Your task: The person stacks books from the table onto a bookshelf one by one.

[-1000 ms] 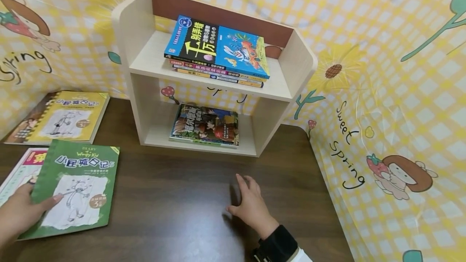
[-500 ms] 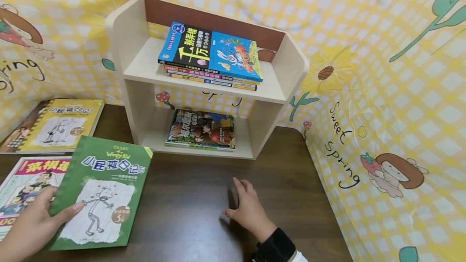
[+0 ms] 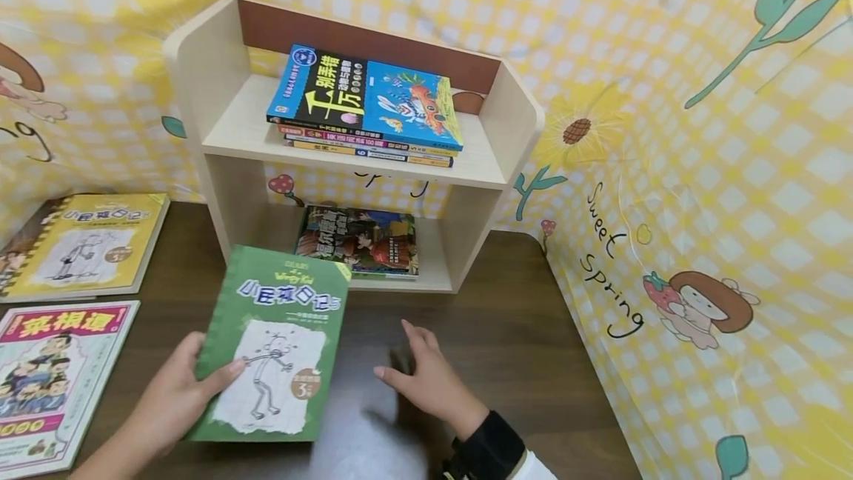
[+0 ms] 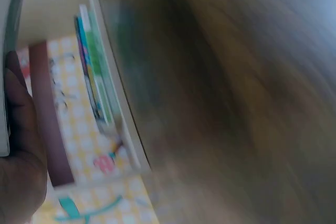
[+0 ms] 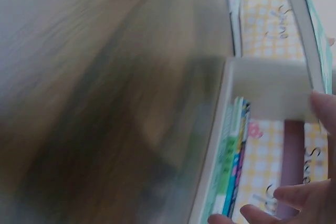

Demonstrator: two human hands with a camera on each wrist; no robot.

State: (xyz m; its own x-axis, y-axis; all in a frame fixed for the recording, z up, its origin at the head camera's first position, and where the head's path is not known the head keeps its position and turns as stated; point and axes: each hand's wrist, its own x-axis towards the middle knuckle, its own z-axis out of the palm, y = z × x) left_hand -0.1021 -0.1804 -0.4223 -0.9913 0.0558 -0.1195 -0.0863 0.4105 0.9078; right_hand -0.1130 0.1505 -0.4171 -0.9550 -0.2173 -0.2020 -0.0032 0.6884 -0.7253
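Note:
A green Wimpy Kid book (image 3: 280,347) is held by my left hand (image 3: 176,391), with the thumb on its cover and the other fingers behind its left edge. In the head view the book hangs above the table before the shelf. My right hand (image 3: 429,384) hovers to its right, fingers spread and holding nothing. The left wrist view shows my left hand (image 4: 23,145) at the book's edge (image 4: 6,103). In the right wrist view the fingers (image 5: 296,195) stand apart, close to the green book (image 5: 307,30).
A two-tier shelf (image 3: 489,135) stands at the back. A book stack (image 3: 366,106) lies on its upper tier, another (image 3: 360,239) below. A yellow book (image 3: 93,243) and a pink-and-white magazine (image 3: 56,384) lie left on the dark table (image 3: 540,361). Patterned cloth (image 3: 720,191) surrounds it.
My left hand has carried the green book rightward, uncovering the pink-and-white magazine. My right hand has drifted slightly left. The head view has turned a little.

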